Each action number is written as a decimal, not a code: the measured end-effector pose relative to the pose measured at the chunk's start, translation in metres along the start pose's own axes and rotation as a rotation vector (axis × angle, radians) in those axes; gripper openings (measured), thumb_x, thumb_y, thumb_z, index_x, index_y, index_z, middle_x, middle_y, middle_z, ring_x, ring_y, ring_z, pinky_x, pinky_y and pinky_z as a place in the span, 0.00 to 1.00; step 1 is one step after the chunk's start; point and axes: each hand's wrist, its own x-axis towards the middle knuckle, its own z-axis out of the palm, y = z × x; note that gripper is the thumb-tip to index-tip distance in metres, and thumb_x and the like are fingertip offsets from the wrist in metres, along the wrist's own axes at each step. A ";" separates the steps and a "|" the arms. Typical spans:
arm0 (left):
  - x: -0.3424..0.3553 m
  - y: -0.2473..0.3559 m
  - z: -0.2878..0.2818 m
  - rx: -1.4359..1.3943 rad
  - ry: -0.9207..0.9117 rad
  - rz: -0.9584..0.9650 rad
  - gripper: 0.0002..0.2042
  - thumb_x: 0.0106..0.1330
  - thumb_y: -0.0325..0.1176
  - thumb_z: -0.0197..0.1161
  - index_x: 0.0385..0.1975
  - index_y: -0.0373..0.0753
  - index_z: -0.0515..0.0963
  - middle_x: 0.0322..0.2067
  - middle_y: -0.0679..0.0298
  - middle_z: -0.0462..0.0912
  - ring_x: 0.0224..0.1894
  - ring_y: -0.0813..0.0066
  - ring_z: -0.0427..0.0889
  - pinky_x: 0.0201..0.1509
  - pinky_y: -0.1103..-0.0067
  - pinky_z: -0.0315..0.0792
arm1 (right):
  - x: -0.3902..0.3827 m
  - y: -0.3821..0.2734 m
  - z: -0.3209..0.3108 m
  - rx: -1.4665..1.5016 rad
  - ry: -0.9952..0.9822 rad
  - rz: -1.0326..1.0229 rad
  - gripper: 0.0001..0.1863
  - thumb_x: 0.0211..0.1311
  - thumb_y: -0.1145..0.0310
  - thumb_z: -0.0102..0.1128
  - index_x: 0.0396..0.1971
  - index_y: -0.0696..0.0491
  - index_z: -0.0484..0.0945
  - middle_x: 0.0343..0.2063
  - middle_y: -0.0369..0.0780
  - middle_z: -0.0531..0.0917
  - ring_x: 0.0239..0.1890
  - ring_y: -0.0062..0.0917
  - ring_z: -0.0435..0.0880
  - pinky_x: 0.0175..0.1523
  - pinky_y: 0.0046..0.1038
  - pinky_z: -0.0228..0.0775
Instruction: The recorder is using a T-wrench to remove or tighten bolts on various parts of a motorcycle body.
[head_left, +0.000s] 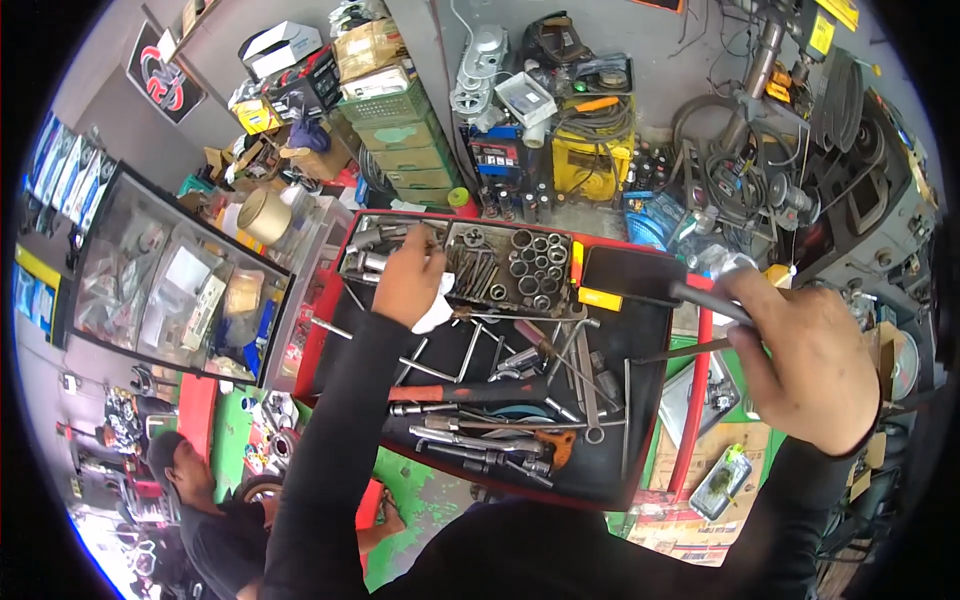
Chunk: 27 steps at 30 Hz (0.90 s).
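My left hand (408,278) reaches over the left part of a metal tool tray (510,305), its bent fingers apart above loose metal sockets (372,262). A white cloth or paper (436,308) lies against that hand's right side. Further right in the tray are thin bits (478,275) and several round sockets (538,265). My right hand (815,360), raised and slightly blurred, is closed around a grey metal bar tool (712,302). A thin dark rod (680,351) also juts left from that hand; whether it belongs to the same tool I cannot tell.
On the red cart's black top lie a combination wrench (587,385), a red-handled hammer (450,391), an orange-handled saw (560,447) and ratchets (465,437). A dark flat case (630,275) sits at the far right. Another person (200,510) is at lower left.
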 end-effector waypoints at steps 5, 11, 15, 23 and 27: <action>-0.090 0.013 -0.060 -0.629 0.164 -0.140 0.05 0.74 0.29 0.45 0.44 0.39 0.67 0.33 0.56 0.85 0.33 0.59 0.85 0.49 0.79 0.69 | -0.022 0.023 0.002 0.248 0.240 -0.088 0.23 0.51 0.78 0.62 0.51 0.57 0.74 0.30 0.41 0.82 0.20 0.31 0.74 0.28 0.31 0.67; -0.210 0.035 -0.105 -1.586 0.345 -0.345 0.09 0.78 0.36 0.42 0.50 0.40 0.62 0.34 0.46 0.83 0.40 0.52 0.85 0.33 0.74 0.77 | -0.016 0.025 0.037 0.988 0.463 -0.185 0.25 0.63 0.70 0.63 0.57 0.57 0.66 0.31 0.41 0.82 0.15 0.16 0.64 0.22 0.20 0.57; -0.285 0.028 -0.138 -1.561 0.561 -0.359 0.09 0.78 0.35 0.43 0.51 0.41 0.61 0.34 0.50 0.83 0.41 0.52 0.85 0.34 0.73 0.76 | -0.002 -0.025 0.056 1.255 0.343 -0.338 0.26 0.66 0.67 0.62 0.59 0.56 0.62 0.31 0.41 0.82 0.13 0.11 0.60 0.20 0.16 0.51; -0.450 0.044 -0.187 -1.478 0.878 -0.338 0.06 0.78 0.30 0.43 0.50 0.42 0.59 0.40 0.45 0.84 0.34 0.57 0.83 0.35 0.73 0.75 | -0.025 -0.167 0.063 1.491 0.079 -0.574 0.26 0.68 0.64 0.62 0.59 0.54 0.60 0.29 0.40 0.81 0.12 0.09 0.58 0.19 0.12 0.46; -0.530 0.056 -0.194 -1.525 0.994 -0.341 0.06 0.77 0.28 0.44 0.49 0.41 0.59 0.42 0.42 0.83 0.31 0.59 0.82 0.35 0.73 0.75 | -0.052 -0.225 0.059 1.516 -0.016 -0.649 0.26 0.68 0.64 0.62 0.59 0.54 0.60 0.29 0.40 0.80 0.13 0.09 0.58 0.19 0.13 0.46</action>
